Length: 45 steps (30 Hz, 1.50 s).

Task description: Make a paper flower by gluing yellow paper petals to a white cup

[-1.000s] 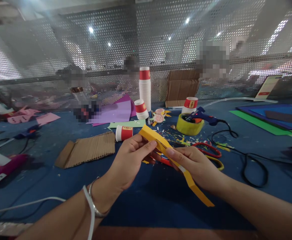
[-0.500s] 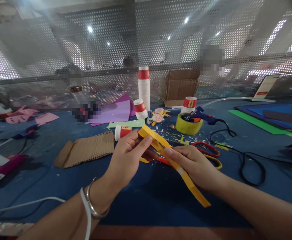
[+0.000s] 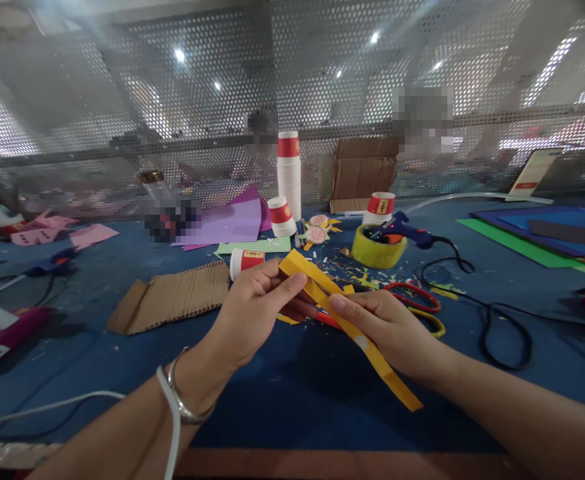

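Both my hands hold a long folded yellow paper strip above the blue table. My left hand pinches its upper end between thumb and fingers. My right hand grips the strip lower down, thumb on top, and the free end hangs past it toward me. A silver bangle circles my left wrist. Scissors with red and yellow handles lie just behind my right hand.
A corrugated cardboard piece lies left. A tipped paper cup, a cup stack, yellow tape roll, blue glue gun with black cord, coloured sheets and a perforated metal screen stand behind.
My hands have shifted only slightly. The strip's upper end has dropped a little and my left thumb has slid along it. The hanging end has swung a bit nearer.
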Motion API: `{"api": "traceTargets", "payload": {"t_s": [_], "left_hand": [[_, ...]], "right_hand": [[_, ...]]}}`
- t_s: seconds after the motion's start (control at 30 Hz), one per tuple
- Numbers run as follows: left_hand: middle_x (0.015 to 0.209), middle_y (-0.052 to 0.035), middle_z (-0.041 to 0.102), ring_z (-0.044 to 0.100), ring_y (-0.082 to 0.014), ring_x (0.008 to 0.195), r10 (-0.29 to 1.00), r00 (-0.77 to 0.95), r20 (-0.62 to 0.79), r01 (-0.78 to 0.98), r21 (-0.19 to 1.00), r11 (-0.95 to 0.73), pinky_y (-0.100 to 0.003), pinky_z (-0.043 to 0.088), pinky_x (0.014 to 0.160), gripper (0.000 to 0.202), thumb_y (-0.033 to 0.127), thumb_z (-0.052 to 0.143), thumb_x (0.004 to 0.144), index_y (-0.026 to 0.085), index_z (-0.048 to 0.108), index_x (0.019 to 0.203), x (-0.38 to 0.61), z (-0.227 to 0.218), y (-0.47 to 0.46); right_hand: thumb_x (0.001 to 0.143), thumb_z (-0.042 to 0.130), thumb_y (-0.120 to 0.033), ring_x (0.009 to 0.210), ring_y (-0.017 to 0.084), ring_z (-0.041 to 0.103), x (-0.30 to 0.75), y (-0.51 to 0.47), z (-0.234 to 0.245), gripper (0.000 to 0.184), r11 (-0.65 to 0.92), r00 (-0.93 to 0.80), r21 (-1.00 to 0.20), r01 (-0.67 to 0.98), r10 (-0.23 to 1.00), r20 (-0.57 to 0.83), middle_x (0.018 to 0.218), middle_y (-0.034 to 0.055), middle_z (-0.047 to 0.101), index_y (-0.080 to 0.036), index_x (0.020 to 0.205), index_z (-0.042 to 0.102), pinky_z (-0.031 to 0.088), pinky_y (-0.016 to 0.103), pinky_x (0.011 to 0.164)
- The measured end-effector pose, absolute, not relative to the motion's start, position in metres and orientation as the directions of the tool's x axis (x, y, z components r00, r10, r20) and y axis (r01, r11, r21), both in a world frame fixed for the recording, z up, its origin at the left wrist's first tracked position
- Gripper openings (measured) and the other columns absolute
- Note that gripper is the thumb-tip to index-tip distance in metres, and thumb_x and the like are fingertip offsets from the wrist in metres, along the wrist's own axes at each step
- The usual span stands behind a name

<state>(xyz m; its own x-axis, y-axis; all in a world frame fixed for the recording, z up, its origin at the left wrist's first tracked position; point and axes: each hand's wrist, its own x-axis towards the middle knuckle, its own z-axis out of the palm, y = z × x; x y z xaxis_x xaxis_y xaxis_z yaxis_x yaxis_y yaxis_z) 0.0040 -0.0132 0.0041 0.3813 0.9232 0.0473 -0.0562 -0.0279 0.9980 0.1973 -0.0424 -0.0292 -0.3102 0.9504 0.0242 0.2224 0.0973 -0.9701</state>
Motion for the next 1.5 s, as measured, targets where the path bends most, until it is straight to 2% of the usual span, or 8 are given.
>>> {"api": "traceTargets", "payload": {"t_s": [0.43, 0.63, 0.8, 1.2, 1.3, 1.4, 1.5], "left_hand": [[0.077, -0.0055, 0.076, 0.072, -0.0145, 0.063, 0.914, 0.405, 0.013, -0.048, 0.999, 0.007, -0.024, 0.056, 0.06, 0.018, 0.034, 0.068, 0.087, 0.017, 0.068, 0.086, 0.006, 0.0012, -0.0162], [0.072, -0.0027, 0.074, 0.071, -0.0123, 0.06, 0.907, 0.421, -0.001, -0.062, 0.998, 0.03, -0.021, 0.054, 0.058, 0.016, 0.032, 0.07, 0.086, 0.016, 0.068, 0.086, 0.009, 0.0018, -0.0186], [0.074, -0.003, 0.074, 0.07, -0.0116, 0.06, 0.907, 0.421, -0.014, -0.057, 0.997, 0.042, -0.021, 0.054, 0.058, 0.018, 0.032, 0.07, 0.086, 0.015, 0.067, 0.088, 0.0107, 0.0018, -0.0191], [0.078, -0.0035, 0.075, 0.071, -0.012, 0.059, 0.912, 0.409, -0.015, -0.101, 0.993, 0.062, -0.02, 0.053, 0.055, 0.017, 0.034, 0.066, 0.088, 0.017, 0.066, 0.092, 0.0105, 0.0, -0.0182], [0.08, -0.0032, 0.075, 0.07, -0.0124, 0.056, 0.919, 0.394, 0.003, -0.12, 0.992, 0.048, -0.021, 0.053, 0.053, 0.016, 0.034, 0.065, 0.089, 0.018, 0.063, 0.092, 0.0102, 0.001, -0.0177], [0.072, -0.0013, 0.073, 0.069, -0.0115, 0.054, 0.919, 0.394, 0.011, -0.106, 0.994, 0.033, -0.019, 0.051, 0.051, 0.015, 0.032, 0.066, 0.088, 0.018, 0.063, 0.086, 0.0103, 0.0018, -0.0182], [0.069, -0.0007, 0.073, 0.07, -0.0111, 0.054, 0.914, 0.405, -0.007, -0.108, 0.993, 0.055, -0.017, 0.05, 0.05, 0.016, 0.031, 0.069, 0.086, 0.017, 0.062, 0.081, 0.0112, 0.0023, -0.0196]], "right_hand": [[0.086, 0.048, -0.073, 0.052, 0.01, 0.024, 0.1944, -0.0451, -0.0239, 0.059, 0.058, -0.291, -0.969, 0.239, 0.957, -0.014, 0.057, -0.005, 0.03, -0.022, 0.058, 0.041, 0.017, 0.026, 0.045], [0.087, 0.047, -0.071, 0.051, 0.01, 0.024, 0.1949, -0.0452, -0.0254, 0.057, 0.076, -0.309, -0.969, 0.236, 0.951, -0.001, 0.057, -0.0049, 0.032, -0.02, 0.064, 0.053, 0.017, 0.026, 0.045], [0.086, 0.046, -0.073, 0.051, 0.01, 0.022, 0.1944, -0.0451, -0.0238, 0.06, 0.101, -0.293, -0.963, 0.251, 0.956, 0.024, 0.056, -0.0053, 0.029, -0.021, 0.058, 0.047, 0.017, 0.027, 0.046], [0.088, 0.048, -0.069, 0.052, 0.01, 0.026, 0.1948, -0.0433, -0.0235, 0.056, 0.105, -0.297, -0.964, 0.243, 0.955, 0.029, 0.057, -0.0038, 0.034, -0.02, 0.062, 0.055, 0.018, 0.026, 0.044], [0.088, 0.047, -0.07, 0.052, 0.01, 0.026, 0.1954, -0.0424, -0.0232, 0.057, 0.131, -0.307, -0.959, 0.25, 0.95, 0.05, 0.057, -0.0042, 0.033, -0.02, 0.061, 0.052, 0.018, 0.027, 0.045], [0.087, 0.047, -0.07, 0.051, 0.01, 0.024, 0.196, -0.0426, -0.0242, 0.057, 0.124, -0.302, -0.96, 0.253, 0.952, 0.043, 0.056, -0.005, 0.03, -0.021, 0.058, 0.045, 0.017, 0.027, 0.044], [0.088, 0.047, -0.07, 0.051, 0.01, 0.023, 0.1959, -0.0436, -0.0254, 0.056, 0.102, -0.302, -0.963, 0.25, 0.953, 0.023, 0.057, -0.0053, 0.028, -0.021, 0.059, 0.044, 0.016, 0.027, 0.045]]}}
